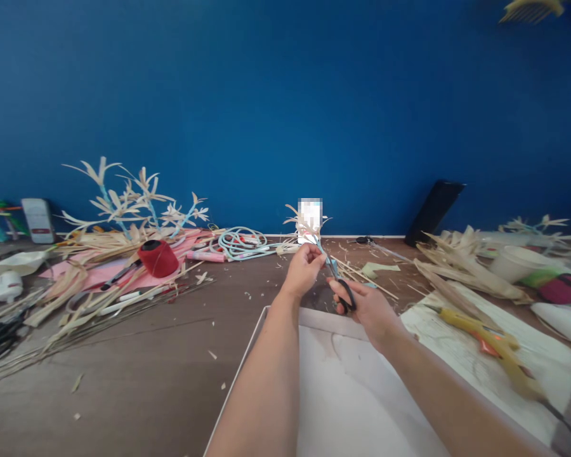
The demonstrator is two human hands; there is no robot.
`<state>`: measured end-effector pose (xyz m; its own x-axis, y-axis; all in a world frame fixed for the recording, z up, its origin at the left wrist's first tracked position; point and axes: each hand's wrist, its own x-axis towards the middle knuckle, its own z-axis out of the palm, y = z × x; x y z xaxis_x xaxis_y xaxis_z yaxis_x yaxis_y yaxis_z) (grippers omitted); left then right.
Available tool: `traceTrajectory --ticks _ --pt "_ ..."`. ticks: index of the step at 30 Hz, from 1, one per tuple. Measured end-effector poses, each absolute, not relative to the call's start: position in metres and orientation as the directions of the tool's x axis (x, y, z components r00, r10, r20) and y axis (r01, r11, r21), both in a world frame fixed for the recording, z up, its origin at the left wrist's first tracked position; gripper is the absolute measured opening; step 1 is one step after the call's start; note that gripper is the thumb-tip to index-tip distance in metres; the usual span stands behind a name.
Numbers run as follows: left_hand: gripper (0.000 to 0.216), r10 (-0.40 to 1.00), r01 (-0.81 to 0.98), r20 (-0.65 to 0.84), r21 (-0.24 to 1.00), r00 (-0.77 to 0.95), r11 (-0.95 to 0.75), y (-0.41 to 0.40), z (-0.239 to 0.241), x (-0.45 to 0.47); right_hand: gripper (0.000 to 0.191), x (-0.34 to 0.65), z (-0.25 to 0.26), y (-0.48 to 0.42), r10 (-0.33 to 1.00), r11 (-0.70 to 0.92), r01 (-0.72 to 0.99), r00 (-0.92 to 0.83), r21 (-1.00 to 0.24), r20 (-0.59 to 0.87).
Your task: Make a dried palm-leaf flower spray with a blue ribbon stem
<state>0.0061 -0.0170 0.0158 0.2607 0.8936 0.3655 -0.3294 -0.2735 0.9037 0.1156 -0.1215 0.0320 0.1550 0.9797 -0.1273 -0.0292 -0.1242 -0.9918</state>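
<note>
My left hand (303, 271) pinches a husk flower (309, 227) just below its pale, spread petals. The flower's stem is wrapped in light blue. In my right hand (368, 311) is a pair of black-handled scissors (347, 296), with fingers through the handle loops. The blades point up and left, close against the blue stem beside my left fingers. Whether the blades touch the stem I cannot tell. Both hands are above the far edge of a white box lid (333, 322) on the table.
A yellow glue gun (497, 349) lies on paper at the right, near dried husks (471, 270). At the left are finished husk flowers (118, 206), a red thread spool (158, 258) and black scissors (2, 336). A coiled blue cable (242, 244) and a lit phone (310, 209) are behind.
</note>
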Motion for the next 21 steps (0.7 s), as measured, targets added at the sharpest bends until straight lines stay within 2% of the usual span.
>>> traceTrajectory --ticks 8,14,21 --pt "0.016 0.891 -0.320 0.365 0.907 0.269 -0.275 -0.015 0.013 0.006 0.032 0.115 0.032 -0.116 0.979 -0.115 0.004 0.170 -0.993 -0.113" --pt "0.015 0.887 -0.296 0.368 0.912 0.277 -0.286 -0.016 0.013 0.006 0.026 0.114 0.023 -0.113 0.987 -0.053 0.042 0.157 -0.998 -0.045" --pt "0.017 0.893 -0.306 0.356 0.913 0.276 -0.269 -0.016 0.013 0.006 0.031 0.113 0.025 -0.112 0.981 -0.031 0.066 0.193 -0.997 -0.018"
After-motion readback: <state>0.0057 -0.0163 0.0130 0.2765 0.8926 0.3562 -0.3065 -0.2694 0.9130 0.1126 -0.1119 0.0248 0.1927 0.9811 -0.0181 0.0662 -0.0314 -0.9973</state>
